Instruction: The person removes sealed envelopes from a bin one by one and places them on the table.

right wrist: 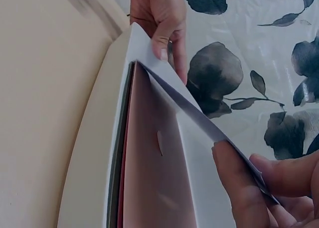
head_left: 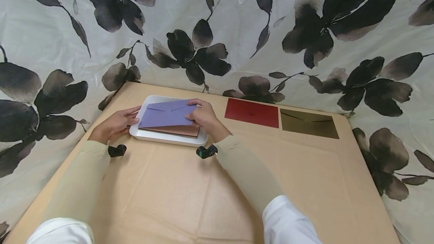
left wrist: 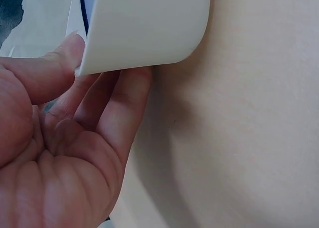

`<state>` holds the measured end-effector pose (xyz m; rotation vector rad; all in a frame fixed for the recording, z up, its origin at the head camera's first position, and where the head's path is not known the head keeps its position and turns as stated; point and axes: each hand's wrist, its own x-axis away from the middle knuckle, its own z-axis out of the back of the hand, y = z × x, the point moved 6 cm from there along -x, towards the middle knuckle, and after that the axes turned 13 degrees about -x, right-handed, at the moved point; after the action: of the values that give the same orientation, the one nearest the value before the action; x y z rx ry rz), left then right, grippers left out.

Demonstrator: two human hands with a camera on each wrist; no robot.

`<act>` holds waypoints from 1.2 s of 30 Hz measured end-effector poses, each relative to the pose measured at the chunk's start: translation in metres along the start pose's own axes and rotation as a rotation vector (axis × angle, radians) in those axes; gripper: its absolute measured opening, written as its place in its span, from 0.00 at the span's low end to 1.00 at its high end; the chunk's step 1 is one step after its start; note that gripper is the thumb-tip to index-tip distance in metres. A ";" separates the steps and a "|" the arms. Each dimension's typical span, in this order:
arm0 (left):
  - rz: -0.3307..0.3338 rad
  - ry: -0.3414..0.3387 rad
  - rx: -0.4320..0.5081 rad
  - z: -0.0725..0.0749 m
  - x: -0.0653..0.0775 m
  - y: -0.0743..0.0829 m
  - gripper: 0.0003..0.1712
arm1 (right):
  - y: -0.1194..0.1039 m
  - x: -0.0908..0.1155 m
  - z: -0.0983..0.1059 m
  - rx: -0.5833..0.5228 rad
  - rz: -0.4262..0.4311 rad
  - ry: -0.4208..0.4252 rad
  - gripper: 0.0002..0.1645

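Note:
A purple envelope is pinched at its right edge by my right hand, thumb on top and fingers beneath. Its near edge is raised over a white tray. Under it in the tray lies a pink envelope, on top of a stack whose dark and red edges show in the right wrist view. My left hand grips the tray's left end; in the left wrist view the thumb lies at the rim and the other fingers reach under the bottom.
To the right of the tray, a red envelope and an olive-gold envelope lie side by side near the far edge of the tan-covered table. A floral cloth hangs behind and along the sides.

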<state>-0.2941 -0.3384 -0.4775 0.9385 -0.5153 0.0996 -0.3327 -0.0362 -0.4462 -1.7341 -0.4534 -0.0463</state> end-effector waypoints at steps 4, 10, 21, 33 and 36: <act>0.003 0.001 -0.018 0.001 0.000 -0.002 0.42 | 0.000 0.000 0.006 -0.012 0.017 0.022 0.32; 0.006 0.005 -0.015 0.001 -0.001 -0.001 0.42 | -0.002 0.003 0.023 -0.005 0.032 0.040 0.36; 0.044 0.021 -0.057 0.001 0.000 -0.001 0.42 | -0.009 0.009 0.045 -0.025 0.040 0.056 0.35; 0.051 0.024 -0.053 -0.002 0.000 -0.005 0.42 | -0.011 0.018 0.068 -0.026 0.040 0.064 0.34; 0.038 0.024 -0.064 0.000 0.000 -0.004 0.42 | -0.014 0.020 0.074 0.011 0.043 0.067 0.33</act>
<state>-0.2928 -0.3405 -0.4803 0.8642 -0.5110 0.1276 -0.3347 0.0415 -0.4433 -1.7259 -0.3671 -0.0708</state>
